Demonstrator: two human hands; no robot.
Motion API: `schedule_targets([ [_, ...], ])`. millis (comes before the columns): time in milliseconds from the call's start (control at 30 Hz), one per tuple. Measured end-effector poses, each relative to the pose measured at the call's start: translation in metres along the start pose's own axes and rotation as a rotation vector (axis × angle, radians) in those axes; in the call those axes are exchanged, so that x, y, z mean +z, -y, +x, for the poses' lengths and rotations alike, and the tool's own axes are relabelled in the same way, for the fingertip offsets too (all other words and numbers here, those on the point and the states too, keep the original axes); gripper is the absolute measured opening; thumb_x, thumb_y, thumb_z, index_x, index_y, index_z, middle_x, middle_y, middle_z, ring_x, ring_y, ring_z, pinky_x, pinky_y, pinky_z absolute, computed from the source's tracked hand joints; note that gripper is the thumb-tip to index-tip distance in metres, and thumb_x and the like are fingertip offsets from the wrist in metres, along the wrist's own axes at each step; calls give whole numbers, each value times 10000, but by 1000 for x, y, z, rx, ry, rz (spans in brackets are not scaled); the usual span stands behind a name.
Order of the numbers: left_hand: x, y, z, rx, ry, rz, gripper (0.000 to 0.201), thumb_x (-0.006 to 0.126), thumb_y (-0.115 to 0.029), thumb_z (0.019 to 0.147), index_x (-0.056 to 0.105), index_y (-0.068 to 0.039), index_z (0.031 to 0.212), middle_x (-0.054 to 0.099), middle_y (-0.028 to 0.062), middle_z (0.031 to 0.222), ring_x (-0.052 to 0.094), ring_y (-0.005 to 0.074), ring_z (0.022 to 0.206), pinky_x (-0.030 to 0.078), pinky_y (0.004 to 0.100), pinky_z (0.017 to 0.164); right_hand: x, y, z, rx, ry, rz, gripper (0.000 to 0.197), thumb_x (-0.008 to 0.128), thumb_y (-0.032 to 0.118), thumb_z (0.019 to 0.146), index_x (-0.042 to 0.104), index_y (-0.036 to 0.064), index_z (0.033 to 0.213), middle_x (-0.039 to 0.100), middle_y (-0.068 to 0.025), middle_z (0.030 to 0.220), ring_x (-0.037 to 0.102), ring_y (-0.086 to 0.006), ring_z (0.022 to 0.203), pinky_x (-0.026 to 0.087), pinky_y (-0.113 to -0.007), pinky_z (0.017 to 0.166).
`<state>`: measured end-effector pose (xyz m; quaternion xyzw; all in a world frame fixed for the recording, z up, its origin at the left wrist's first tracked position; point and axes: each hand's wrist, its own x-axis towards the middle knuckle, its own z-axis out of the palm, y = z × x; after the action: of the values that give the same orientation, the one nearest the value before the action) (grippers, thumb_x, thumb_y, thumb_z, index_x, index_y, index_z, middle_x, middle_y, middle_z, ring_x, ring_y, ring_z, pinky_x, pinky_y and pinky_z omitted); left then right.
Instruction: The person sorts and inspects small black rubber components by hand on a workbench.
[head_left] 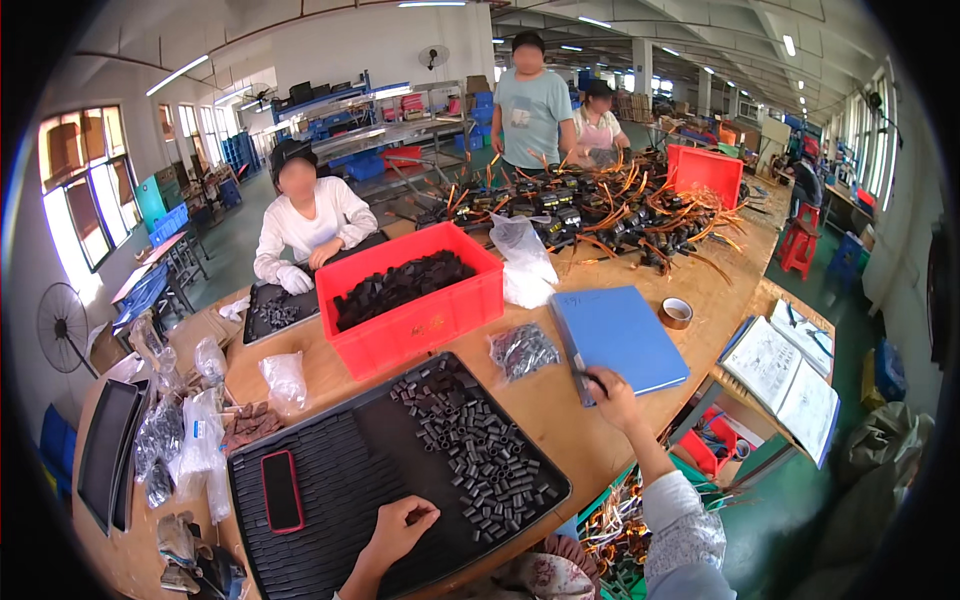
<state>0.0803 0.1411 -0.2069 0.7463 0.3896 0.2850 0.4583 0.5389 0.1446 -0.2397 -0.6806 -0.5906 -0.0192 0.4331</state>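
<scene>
A wide black tray (415, 377) lies before me. Rows of flat black strips (350, 480) fill its left part, and many short black tubes (485, 450) are scattered over its right part. My left hand (398, 532) hovers at the tray's near edge, thumb and fingers pinched together; whatever they may hold is hidden. Off the tray's right side, my right hand (614, 398) is closed at the near left corner of a blue binder (625, 335). A dark bit shows by its fingertips, too small to name. A phone (282, 490) in a red case rests on the strips.
Beyond the tray stands a red bin (415, 335) of black pieces, beside a bag of small parts (524, 350). A tape roll (676, 313) sits right of the binder. A co-worker (310, 220) sits at far left; wired parts (600, 210) are heaped behind.
</scene>
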Motion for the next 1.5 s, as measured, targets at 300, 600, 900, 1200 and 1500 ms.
schedule_targets([
  [300, 26, -24, 15, 2, 47, 80, 125, 714, -91, 869, 688, 15, 928, 705, 57, 819, 638, 66, 717, 520, 223, 670, -17, -1, 11, 179, -34, -237, 768, 749, 396, 767, 419, 130, 1408, 450, -266, 1392, 408, -467, 1291, 357, -489, 1072],
  [600, 47, -29, 23, 93, 73, 100, 131, 719, -107, 856, 690, -2, 930, 700, 87, 852, 656, 131, 715, 521, 254, 667, -13, -1, 0, -84, 288, -671, 747, 638, 498, 834, 388, 145, 1442, 449, -330, 1363, 480, -530, 1201, 398, -555, 1012],
  [900, 41, -19, 17, 38, 48, 62, 137, 711, -108, 865, 695, 2, 944, 705, 90, 865, 667, 134, 737, 529, 260, 674, -55, -30, 40, -160, -218, -709, 440, 662, 324, 889, 528, 24, 1180, 692, -152, 924, 691, -290, 707, 546, -386, 529],
  [1200, 37, -5, 18, 21, 29, -33, 142, 709, -104, 869, 697, -3, 969, 712, 88, 892, 676, 135, 781, 536, 263, 708, -99, -46, 102, 123, -193, -594, 311, 742, 79, 730, 635, 89, 1022, 689, -145, 849, 653, -392, 786, 517, -480, 708],
  [1500, 35, -2, 20, -78, 61, -103, 168, 713, -140, 883, 710, -7, 984, 717, 69, 897, 667, 108, 816, 533, 252, 723, -148, 41, 176, -371, -711, -491, 159, 654, -42, 765, 620, 58, 884, 627, -145, 722, 635, -336, 689, 500, -394, 629],
])
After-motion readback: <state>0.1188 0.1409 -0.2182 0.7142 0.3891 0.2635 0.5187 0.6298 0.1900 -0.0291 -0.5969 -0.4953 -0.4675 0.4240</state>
